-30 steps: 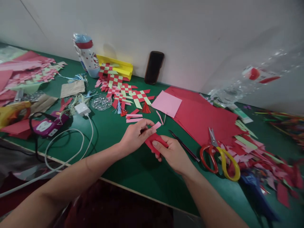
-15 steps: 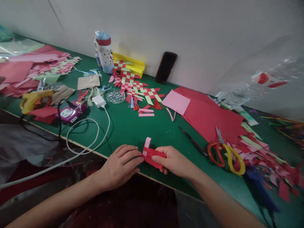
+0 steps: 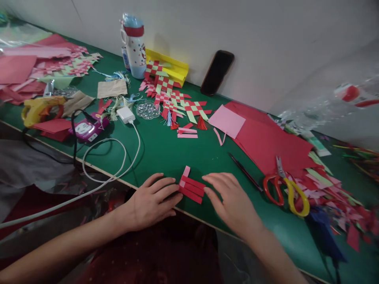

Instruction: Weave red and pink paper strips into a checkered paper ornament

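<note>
Left hand (image 3: pixel 155 200) at edge of slit red paper (image 3: pixel 192 195), 1 pink strip (image 3: pixel 186 171) woven in; right hand (image 3: pixel 232 203) just beside.

paper piece (image 3: pixel 191 187) on the table (image 3: pixel 154 154), between left hand (image 3: pixel 155 199) and right hand (image 3: pixel 232 201)
pen (image 3: pixel 245 172) left of the scissors (image 3: pixel 283 174); farther back, flask (image 3: pixel 137 49) left of phone (image 3: pixel 217 73)

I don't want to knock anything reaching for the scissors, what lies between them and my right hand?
A thin dark pen or pencil lies on the green table between your right hand and the scissors in the head view.
</note>
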### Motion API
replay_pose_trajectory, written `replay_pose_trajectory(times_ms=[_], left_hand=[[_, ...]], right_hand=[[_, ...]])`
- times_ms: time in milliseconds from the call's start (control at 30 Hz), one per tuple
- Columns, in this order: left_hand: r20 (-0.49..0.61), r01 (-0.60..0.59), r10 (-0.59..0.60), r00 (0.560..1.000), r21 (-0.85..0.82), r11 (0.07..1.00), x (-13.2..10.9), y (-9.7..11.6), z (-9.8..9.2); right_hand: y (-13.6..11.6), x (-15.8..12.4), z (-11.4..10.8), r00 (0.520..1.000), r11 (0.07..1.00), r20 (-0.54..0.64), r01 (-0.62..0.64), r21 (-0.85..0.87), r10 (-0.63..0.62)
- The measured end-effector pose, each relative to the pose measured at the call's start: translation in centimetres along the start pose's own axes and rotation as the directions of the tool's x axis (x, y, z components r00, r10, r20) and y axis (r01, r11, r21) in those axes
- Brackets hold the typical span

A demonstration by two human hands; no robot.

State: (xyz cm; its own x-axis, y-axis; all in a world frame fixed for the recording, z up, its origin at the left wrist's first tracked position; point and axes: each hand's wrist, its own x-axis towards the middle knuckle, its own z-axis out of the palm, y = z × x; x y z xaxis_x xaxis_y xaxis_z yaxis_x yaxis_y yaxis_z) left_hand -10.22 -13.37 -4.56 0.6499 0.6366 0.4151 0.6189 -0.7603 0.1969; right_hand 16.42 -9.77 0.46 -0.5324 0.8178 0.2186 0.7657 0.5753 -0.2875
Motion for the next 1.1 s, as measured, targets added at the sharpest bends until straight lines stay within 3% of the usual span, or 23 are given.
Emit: replay_pose_trajectory(times_ms=[100,300,667,1100], left_hand=[[0.042,-0.027,0.025,0.999,0.037,0.999,-0.1,-0.1,0.0],[0.067,-0.029,0.025,0.997,0.060,0.998,-0.1,-0.3,0.3],[0.115,0.010,-0.019,0.993,0.072,0.997,0.2,0.0,0.2],[0.226,-0.056,0.052,0.973,0.011,0.998,1.8,-1.0,-0.9]], right_hand=[[-1.4,-0.7,1.6,0.999,0.999,-0.002,0.053,0.000,-0.053],[-1.9,-1.1,3.4,1.000,1.000,0.016,-0.019,0.013,0.019],[-1.6,-1.7,3.3,0.998,0.998,-0.059,-0.005,0.068,0.009],[-1.6,-2.6,2.9,0.999,0.998,-0.043,0.025,0.052,-0.023]])
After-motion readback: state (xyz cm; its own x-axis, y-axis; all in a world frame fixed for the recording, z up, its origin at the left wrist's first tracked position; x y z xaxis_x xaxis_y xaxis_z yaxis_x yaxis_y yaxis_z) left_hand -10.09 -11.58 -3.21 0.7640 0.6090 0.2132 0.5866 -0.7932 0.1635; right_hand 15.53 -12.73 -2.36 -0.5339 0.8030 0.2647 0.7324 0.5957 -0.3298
